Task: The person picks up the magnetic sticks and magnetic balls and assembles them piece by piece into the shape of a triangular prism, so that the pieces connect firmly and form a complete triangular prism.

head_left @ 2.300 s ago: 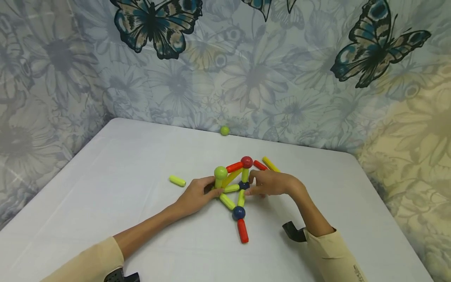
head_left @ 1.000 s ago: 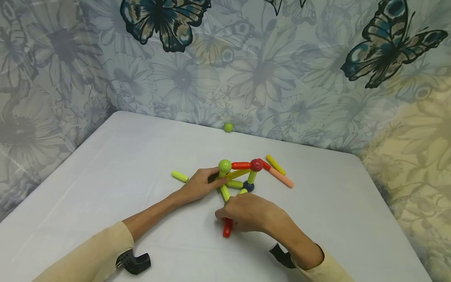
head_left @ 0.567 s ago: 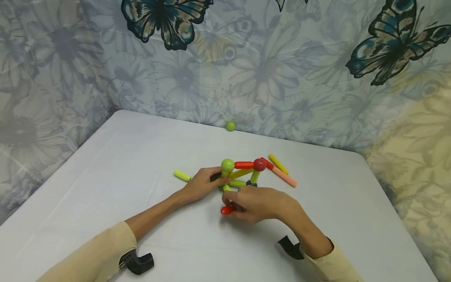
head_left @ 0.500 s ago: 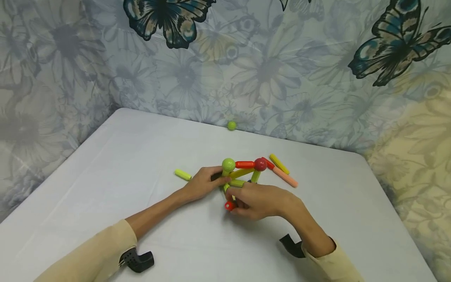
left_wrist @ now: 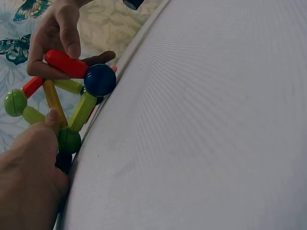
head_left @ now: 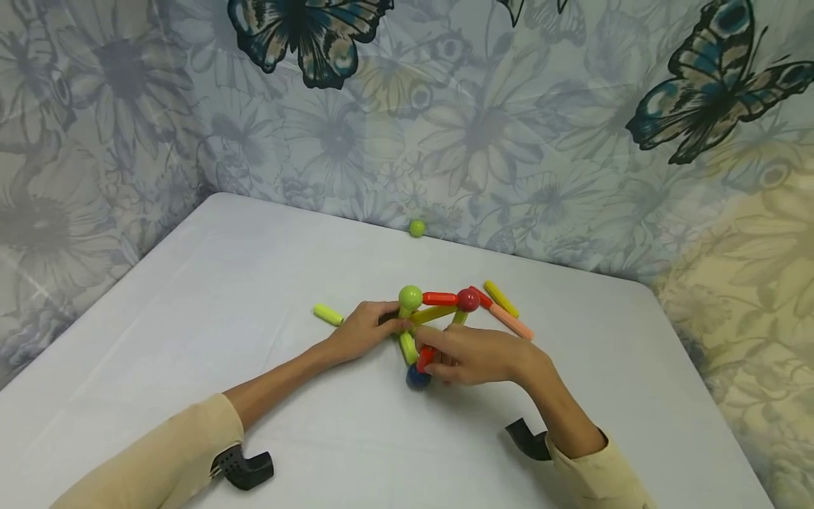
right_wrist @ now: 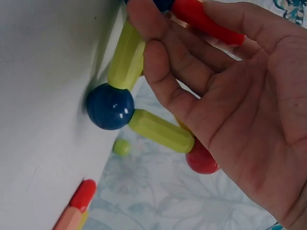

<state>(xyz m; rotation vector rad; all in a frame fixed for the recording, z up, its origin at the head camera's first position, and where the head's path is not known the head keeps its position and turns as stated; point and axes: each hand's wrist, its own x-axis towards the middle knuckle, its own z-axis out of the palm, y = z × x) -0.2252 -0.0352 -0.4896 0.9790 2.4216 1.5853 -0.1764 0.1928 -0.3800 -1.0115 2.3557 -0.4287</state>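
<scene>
A frame of magnetic sticks and balls stands mid-table. My left hand (head_left: pixel 369 331) grips its left corner, near the upper lime ball (head_left: pixel 410 297); in the left wrist view the thumb lies by a yellow stick (left_wrist: pixel 53 98) and a lower green ball (left_wrist: pixel 70 140). My right hand (head_left: pixel 483 352) pinches a red stick (head_left: pixel 425 358) between thumb and fingers. That stick tilts up from the front blue ball (head_left: pixel 417 377), touching it. Another red stick (head_left: pixel 440 298) joins the lime ball to a red ball (head_left: pixel 468 300). The right hand hides the rear blue ball (right_wrist: pixel 110 106) from the head view.
Loose sticks lie behind the frame on the right: yellow (head_left: pixel 501 299), red (head_left: pixel 481 297) and peach (head_left: pixel 511 322). One lime stick (head_left: pixel 327 314) is left of the frame. A lime ball (head_left: pixel 417 227) sits at the table's back edge, by the patterned wall cloth.
My right hand has come from the rear blue ball to the front one and taken hold of the red stick. The stick, earlier pointing towards me on the table, now tilts upward. The left hand keeps its grip.
</scene>
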